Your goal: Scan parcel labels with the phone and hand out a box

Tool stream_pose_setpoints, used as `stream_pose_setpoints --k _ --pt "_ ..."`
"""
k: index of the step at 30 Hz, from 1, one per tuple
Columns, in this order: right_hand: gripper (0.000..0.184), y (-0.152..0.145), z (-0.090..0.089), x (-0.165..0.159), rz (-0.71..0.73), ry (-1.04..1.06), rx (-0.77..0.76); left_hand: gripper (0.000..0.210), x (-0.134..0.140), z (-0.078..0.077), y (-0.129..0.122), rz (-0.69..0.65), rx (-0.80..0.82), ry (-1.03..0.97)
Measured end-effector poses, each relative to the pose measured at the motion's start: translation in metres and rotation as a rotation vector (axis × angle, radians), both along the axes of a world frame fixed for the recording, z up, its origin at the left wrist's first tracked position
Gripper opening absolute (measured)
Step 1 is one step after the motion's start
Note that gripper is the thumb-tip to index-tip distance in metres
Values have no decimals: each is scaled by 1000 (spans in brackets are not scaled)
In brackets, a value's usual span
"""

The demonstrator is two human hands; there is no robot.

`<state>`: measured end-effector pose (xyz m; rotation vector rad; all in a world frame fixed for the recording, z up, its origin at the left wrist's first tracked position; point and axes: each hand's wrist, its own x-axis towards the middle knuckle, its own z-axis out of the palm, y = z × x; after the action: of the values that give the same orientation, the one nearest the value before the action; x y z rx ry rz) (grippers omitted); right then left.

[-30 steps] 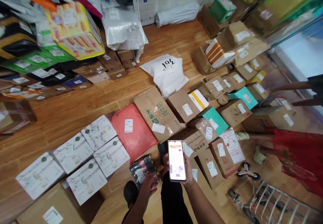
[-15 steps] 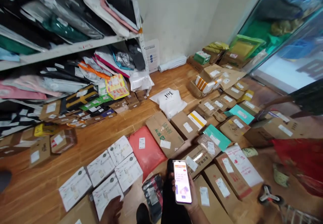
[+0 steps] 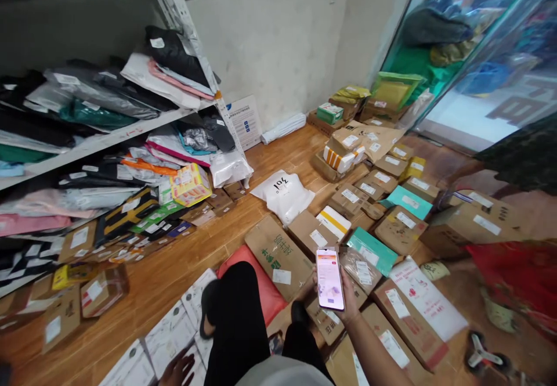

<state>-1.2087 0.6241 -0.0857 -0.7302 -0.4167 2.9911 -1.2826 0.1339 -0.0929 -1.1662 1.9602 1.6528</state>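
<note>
A smartphone (image 3: pixel 331 280) with a lit screen rests in my right hand (image 3: pixel 348 296), whose fingers are wrapped round its edges. At the bottom edge my left hand (image 3: pixel 177 368) hangs low with its fingers apart, holding nothing. It is nearest to the white patterned boxes (image 3: pixel 170 332), and I cannot tell whether it touches them. Beyond my knee lies a red plastic parcel (image 3: pixel 273 292), partly hidden by my leg. A brown carton with green print (image 3: pixel 275 252) lies beside it. More labelled cartons (image 3: pixel 398 305) lie below and right of the phone.
A shelf (image 3: pixel 108 133) full of bagged parcels stands at the left. A white bag (image 3: pixel 285 195) lies on the wooden floor (image 3: pixel 209 238). Parcels spread toward the glass door (image 3: pixel 461 101). A red bag (image 3: pixel 517 281) and a three-wheeled cart part (image 3: pixel 485 351) are at the right.
The view has tilted upward, and more wall shows. My bent leg now covers part of the red parcel and white boxes. My right hand with the smartphone sits higher and further right in view.
</note>
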Motion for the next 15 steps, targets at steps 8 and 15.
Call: stream_pose_setpoints --k 8,15 --pt "38 12 -91 -14 -285 -203 96 49 -248 -11 173 -659 -67 149" --pt "41 -28 -245 -90 -727 -569 211 40 -473 -171 385 -1460 -95 122"
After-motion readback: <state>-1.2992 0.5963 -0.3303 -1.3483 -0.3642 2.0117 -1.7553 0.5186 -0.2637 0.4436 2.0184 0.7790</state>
